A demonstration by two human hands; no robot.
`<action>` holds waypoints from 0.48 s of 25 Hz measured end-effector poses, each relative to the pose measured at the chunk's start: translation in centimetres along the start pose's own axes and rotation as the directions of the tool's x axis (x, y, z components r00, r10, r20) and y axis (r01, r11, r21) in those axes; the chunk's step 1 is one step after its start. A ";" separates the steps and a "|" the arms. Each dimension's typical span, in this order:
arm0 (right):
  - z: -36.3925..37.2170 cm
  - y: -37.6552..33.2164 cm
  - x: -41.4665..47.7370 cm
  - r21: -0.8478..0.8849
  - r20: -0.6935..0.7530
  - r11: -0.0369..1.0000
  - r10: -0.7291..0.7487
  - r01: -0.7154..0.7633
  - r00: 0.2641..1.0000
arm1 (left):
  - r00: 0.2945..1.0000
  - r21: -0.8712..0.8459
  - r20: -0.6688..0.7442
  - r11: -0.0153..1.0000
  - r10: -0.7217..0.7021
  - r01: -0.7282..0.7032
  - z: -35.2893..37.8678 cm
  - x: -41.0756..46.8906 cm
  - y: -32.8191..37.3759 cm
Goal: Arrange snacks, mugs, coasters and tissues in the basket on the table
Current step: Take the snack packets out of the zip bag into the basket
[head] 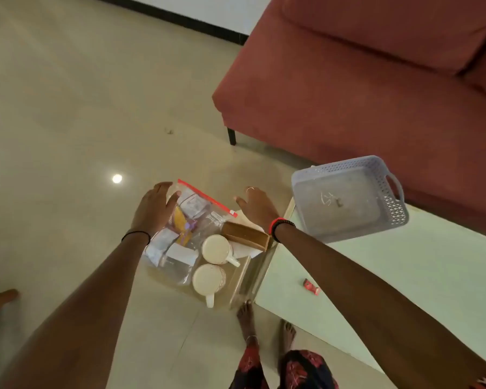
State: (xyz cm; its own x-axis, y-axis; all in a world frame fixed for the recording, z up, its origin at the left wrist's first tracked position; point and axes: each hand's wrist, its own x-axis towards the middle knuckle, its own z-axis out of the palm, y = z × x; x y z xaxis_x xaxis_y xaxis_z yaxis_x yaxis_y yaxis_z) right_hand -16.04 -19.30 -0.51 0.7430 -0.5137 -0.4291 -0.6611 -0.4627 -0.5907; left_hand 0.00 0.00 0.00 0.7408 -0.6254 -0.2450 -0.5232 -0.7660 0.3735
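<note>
A clear plastic box point(243, 284) sits on the floor against the table's left end. Inside it lie a zip bag of snack packets point(197, 211) with a red seal, two cream mugs point(216, 249) point(208, 279), a brown coaster holder point(246, 235) and white tissues point(243, 249) under the holder. My left hand point(155, 209) hovers open over the bag's far left corner, its fingers touching the bag. Over the box's far right side my right hand point(257, 206) is spread open, holding nothing. An empty lavender basket point(334, 165) rests on the table's far corner.
The pale table point(404, 276) runs along the right, with a small red packet point(311, 286) lying on it. A red sofa point(376, 80) stands behind the table. My bare feet point(246, 318) are on the tiled floor just below the box.
</note>
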 end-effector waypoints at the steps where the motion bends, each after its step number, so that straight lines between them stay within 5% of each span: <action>1: 1.2 0.4 1.0 0.021 0.049 1.000 0.022 -0.023 0.999 | 0.998 -0.031 0.013 0.998 -0.054 0.055 1.2 0.6 -1.4; 6: 6.5 3.6 5.2 0.165 0.142 0.972 0.147 -0.169 0.979 | 0.945 -0.089 0.133 0.946 -0.300 0.313 7.2 2.4 -7.5; 12: 10.1 5.6 7.5 0.298 0.202 0.925 0.180 -0.236 0.963 | 0.865 -0.314 0.103 0.809 -0.492 0.497 9.7 4.0 -10.3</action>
State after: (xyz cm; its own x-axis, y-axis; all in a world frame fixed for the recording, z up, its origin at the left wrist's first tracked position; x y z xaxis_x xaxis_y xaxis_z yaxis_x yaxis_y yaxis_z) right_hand -13.08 -18.43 -13.96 0.6174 -0.4318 -0.6575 -0.7551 -0.0913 -0.6492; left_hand 4.29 3.94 -13.55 0.8545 -0.1792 -0.4875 0.0776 -0.8841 0.4608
